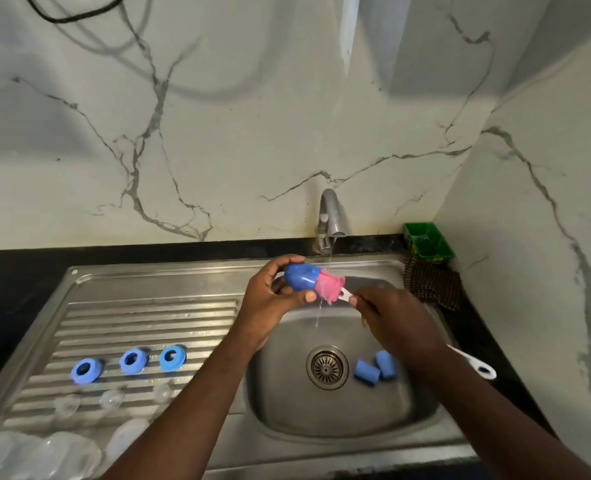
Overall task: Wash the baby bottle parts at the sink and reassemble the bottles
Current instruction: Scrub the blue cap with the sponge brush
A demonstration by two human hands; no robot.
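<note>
Our left hand [269,301] curls its fingers [288,260] round the blue bottle cap [301,277] under the tap [332,216], over the sink [287,393], so our right hand [398,320], clamped on the handle, can work the pink sponge brush [329,289] inside.

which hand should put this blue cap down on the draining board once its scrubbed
Left, probably: the left hand grips the blue cap and the draining board lies on its side; the right hand holds the brush.

The brush head [329,288] is half hidden inside the blue cap [301,277]; its handle [471,364] passes under the right hand [398,320]. At seven o'clock, blurred bottles [27,455] run off-frame.
</note>
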